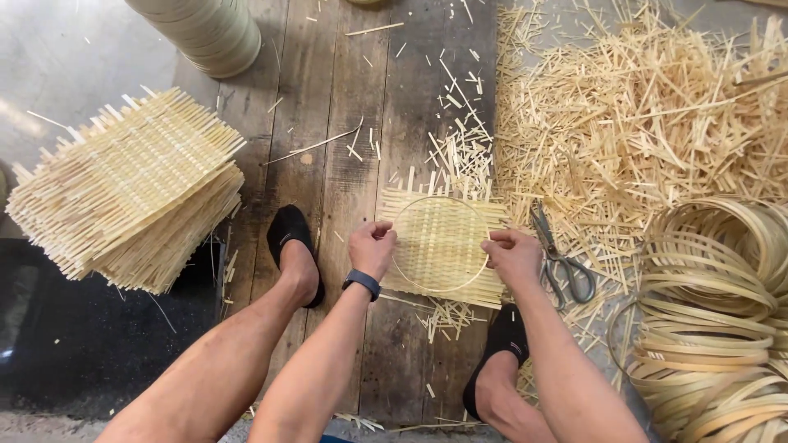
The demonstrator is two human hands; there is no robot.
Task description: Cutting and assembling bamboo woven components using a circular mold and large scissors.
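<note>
Head view: hands (373, 246) (513, 253) at hoop's (410, 283) rim

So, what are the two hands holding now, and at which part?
Both hold a thin round bamboo hoop lying on a square woven bamboo mat: left hand at its left edge, right hand at its right edge.

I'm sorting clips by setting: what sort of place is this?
Probably a bamboo-weaving workshop, worked on the floor: a stack of woven mats, a heap of offcut strips and coiled hoops surround the woven mat both hands hold.
</note>
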